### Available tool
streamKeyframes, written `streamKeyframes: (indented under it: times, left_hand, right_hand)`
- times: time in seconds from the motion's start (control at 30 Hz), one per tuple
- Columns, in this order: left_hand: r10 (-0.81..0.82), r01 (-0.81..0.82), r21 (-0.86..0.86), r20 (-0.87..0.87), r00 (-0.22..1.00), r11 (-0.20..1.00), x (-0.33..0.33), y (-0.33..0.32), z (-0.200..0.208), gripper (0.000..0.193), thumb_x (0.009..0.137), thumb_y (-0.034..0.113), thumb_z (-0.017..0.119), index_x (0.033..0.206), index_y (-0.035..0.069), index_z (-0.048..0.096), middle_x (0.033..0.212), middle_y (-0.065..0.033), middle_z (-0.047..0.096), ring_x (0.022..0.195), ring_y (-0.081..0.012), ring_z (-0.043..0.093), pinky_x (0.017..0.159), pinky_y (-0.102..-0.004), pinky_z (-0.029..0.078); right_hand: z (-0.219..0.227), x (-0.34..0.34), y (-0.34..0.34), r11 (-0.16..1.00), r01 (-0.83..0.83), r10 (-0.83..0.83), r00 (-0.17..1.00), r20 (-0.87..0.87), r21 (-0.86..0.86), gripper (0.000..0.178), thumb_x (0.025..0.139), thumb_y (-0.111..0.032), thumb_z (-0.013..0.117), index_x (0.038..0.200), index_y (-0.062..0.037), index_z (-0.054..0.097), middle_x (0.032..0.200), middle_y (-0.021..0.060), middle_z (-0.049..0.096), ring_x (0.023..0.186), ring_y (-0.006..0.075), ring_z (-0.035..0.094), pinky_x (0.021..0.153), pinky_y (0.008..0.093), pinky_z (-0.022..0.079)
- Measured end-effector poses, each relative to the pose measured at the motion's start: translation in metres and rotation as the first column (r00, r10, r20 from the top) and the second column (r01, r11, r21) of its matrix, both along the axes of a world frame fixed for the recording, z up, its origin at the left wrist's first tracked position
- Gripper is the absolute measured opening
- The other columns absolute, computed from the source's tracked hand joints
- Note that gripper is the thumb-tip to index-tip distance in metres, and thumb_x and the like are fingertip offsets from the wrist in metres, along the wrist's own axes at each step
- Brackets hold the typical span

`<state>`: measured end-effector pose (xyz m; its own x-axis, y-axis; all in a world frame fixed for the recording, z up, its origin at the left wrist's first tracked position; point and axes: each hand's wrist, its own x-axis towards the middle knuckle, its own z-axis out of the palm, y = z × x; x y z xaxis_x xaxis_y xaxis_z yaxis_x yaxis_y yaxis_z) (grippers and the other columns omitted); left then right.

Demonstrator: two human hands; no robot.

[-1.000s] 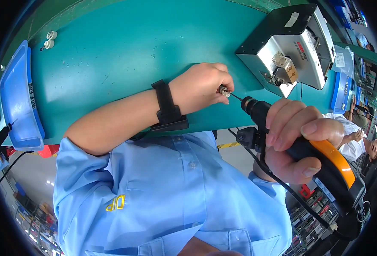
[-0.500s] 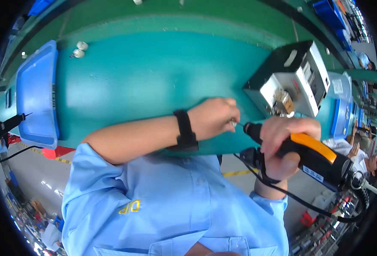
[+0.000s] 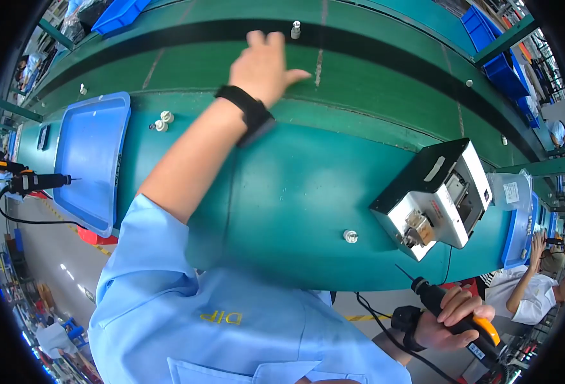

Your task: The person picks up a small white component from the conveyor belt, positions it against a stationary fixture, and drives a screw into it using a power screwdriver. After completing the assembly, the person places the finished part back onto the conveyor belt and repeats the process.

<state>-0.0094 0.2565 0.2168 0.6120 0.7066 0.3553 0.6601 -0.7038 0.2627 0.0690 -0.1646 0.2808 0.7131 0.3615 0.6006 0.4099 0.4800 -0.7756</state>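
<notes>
My left hand (image 3: 262, 69) reaches far over the green work surface, fingers apart and nothing in them. Just right of its fingertips stands a small white-and-silver cylindrical part (image 3: 296, 30), apart from the hand. My right hand (image 3: 452, 320) grips a black-and-orange electric screwdriver (image 3: 433, 296), its thin bit aimed up and left beyond the table's near edge. A similar small round part (image 3: 351, 236) sits on the teal mat (image 3: 282, 192). Right of it stands a black-and-silver box-shaped machine (image 3: 423, 176), which looks like a screw feeder.
A blue tray (image 3: 90, 160) lies at left, with two small parts (image 3: 163, 121) beside it. Another screwdriver (image 3: 39, 182) juts in at the left edge. Blue bins (image 3: 497, 48) stand far right. A clear plastic container (image 3: 513, 190) is behind the machine; a co-worker (image 3: 522, 294) sits right.
My left hand has left the screwdriver tip and swung far forward, opening. The small part that was in its fingers appears to lie on the mat. The screwdriver has come down toward me.
</notes>
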Motion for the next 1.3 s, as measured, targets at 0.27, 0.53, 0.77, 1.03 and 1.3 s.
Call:
streamKeyframes:
  times: [0.27, 0.53, 0.77, 1.03, 1.3]
  left_hand:
    - [-0.140, 0.121, -0.218, -0.070, 0.988, 0.968, 0.056, 0.118, -0.059, 0.051, 0.078, 0.035, 0.076, 0.112, 0.003, 0.056, 0.105, -0.0239, 0.062, 0.098, -0.0385, 0.062, 0.085, -0.0434, 0.052]
    - [-0.216, 0.207, -0.117, -0.075, 0.973, 0.971, 0.088, 0.115, -0.036, 0.030, 0.081, 0.032, 0.070, 0.097, 0.007, 0.066, 0.096, -0.0138, 0.069, 0.090, -0.0312, 0.065, 0.079, -0.0414, 0.051]
    - [-0.230, 0.269, -0.240, 0.179, 0.957, 0.933, -0.113, -0.032, 0.005, 0.024, 0.084, 0.026, 0.070, 0.098, 0.007, 0.066, 0.092, -0.0161, 0.064, 0.084, -0.0349, 0.064, 0.076, -0.0444, 0.052]
    - [0.353, -0.353, -0.132, -0.024, 0.935, 0.926, -0.262, -0.012, -0.042, 0.032, 0.080, 0.026, 0.076, 0.099, 0.003, 0.064, 0.093, -0.0175, 0.064, 0.085, -0.0348, 0.063, 0.074, -0.0415, 0.051]
    - [0.496, -0.366, 0.501, -0.151, 0.855, 0.784, -0.276, -0.012, -0.035, 0.079, 0.073, 0.050, 0.079, 0.127, 0.000, 0.051, 0.112, -0.0260, 0.059, 0.098, -0.0397, 0.061, 0.081, -0.0444, 0.050]
  right_hand:
    - [-0.002, 0.007, -0.001, 0.987, 0.158, -0.158, 0.986, 0.047, -0.013, 0.032, 0.093, -0.040, 0.058, 0.102, -0.0111, 0.050, 0.059, -0.0037, 0.044, 0.048, 0.0050, 0.042, 0.052, 0.0199, 0.031]
    - [0.003, 0.002, 0.003, 0.993, 0.109, -0.108, 0.994, 0.030, -0.046, 0.030, 0.093, -0.038, 0.058, 0.102, -0.0105, 0.050, 0.060, -0.0028, 0.043, 0.048, 0.0059, 0.040, 0.053, 0.0224, 0.032]
    - [-0.001, 0.006, 0.001, 0.997, 0.072, -0.071, 0.996, -0.048, 0.028, 0.028, 0.094, -0.032, 0.057, 0.106, -0.0076, 0.050, 0.063, -0.0022, 0.038, 0.054, 0.0067, 0.036, 0.059, 0.0241, 0.030]
    - [0.011, -0.007, 0.012, 0.998, -0.038, 0.037, 0.999, -0.031, -0.042, 0.034, 0.095, -0.033, 0.058, 0.113, -0.0057, 0.048, 0.066, -0.0014, 0.038, 0.057, 0.0083, 0.036, 0.062, 0.0247, 0.030]
    - [0.043, 0.010, 0.016, 0.978, -0.210, 0.209, 0.976, -0.052, -0.012, 0.039, 0.096, -0.042, 0.055, 0.114, -0.0079, 0.049, 0.067, -0.0037, 0.043, 0.058, 0.0067, 0.042, 0.061, 0.0264, 0.033]
